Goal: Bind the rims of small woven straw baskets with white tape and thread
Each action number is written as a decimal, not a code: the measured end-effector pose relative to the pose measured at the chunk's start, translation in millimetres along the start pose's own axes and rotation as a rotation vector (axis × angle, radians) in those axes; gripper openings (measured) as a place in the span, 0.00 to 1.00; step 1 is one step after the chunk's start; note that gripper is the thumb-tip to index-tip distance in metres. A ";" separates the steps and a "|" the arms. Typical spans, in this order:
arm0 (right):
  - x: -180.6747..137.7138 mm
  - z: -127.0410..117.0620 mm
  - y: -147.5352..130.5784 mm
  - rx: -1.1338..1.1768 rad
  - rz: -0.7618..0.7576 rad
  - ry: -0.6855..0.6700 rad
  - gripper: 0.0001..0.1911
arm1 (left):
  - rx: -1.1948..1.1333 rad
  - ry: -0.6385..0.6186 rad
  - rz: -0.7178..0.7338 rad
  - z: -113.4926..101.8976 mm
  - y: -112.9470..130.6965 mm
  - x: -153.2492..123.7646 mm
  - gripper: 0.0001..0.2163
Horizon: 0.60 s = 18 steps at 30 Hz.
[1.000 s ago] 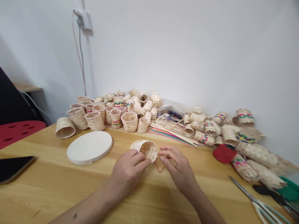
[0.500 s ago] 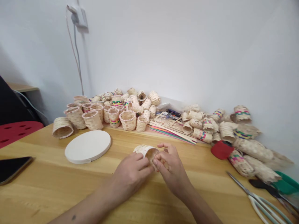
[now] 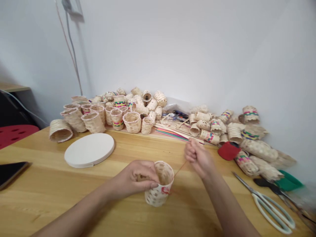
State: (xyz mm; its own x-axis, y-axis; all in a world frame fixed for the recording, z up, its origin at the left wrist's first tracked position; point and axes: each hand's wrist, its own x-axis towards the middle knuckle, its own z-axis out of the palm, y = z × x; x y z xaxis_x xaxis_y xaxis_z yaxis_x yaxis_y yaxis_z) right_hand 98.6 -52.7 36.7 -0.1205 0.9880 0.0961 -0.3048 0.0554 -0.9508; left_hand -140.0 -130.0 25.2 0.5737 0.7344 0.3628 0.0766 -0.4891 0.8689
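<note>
Wooden counter (image 3: pixel 37 197): left fingers (image 3: pixel 145 174) clench woven basket (image 3: pixel 158 196); right fingers (image 3: pixel 191 153) pinch red thread (image 3: pixel 180 168), drawn taut from basket rim.

Woven basket (image 3: pixel 158 196) in pale checks, its thread (image 3: pixel 180 169) orange-red.
</note>
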 end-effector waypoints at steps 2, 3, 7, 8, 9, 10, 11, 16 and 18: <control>14.3 -25.5 -2.9 -0.026 -0.076 0.109 0.22 | -0.040 0.007 -0.014 -1.8 -1.1 -0.5 0.10; 19.2 -35.6 -5.0 -0.042 -0.106 0.146 0.22 | -0.052 0.015 -0.014 -2.4 -1.5 -0.5 0.10; 15.3 -39.5 -10.9 -0.154 -0.091 0.120 0.18 | -0.069 0.065 0.001 -4.3 -1.4 1.0 0.12; 9.6 -32.3 -11.3 -0.221 -0.046 0.040 0.18 | -0.067 0.079 0.002 -4.8 -1.2 1.4 0.12; 3.1 -23.5 -11.4 -0.305 -0.002 -0.065 0.17 | -0.064 0.091 -0.002 -5.5 -1.2 1.6 0.13; -3.4 -14.5 -11.4 -0.417 0.037 -0.198 0.17 | -0.061 0.098 -0.005 -6.2 -1.3 1.7 0.13; -9.3 -6.1 -11.3 -0.517 0.050 -0.323 0.16 | -0.057 0.103 -0.007 -6.8 -1.5 1.8 0.13; -21.5 14.0 -9.4 -0.691 -0.027 -0.573 0.15 | -0.079 0.121 0.000 -9.2 -3.6 2.5 0.14; -20.2 15.2 -6.8 -0.665 -0.052 -0.584 0.13 | -0.125 0.125 -0.017 -9.6 -4.5 3.0 0.14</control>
State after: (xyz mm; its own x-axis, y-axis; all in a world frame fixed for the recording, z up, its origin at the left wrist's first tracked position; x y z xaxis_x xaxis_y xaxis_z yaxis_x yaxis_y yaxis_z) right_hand 88.7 -75.3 45.7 -0.6404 0.7607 0.1064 0.2669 0.3503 -0.8978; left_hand -146.4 -121.1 25.7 0.4671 0.7986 0.3796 -0.0206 -0.4193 0.9076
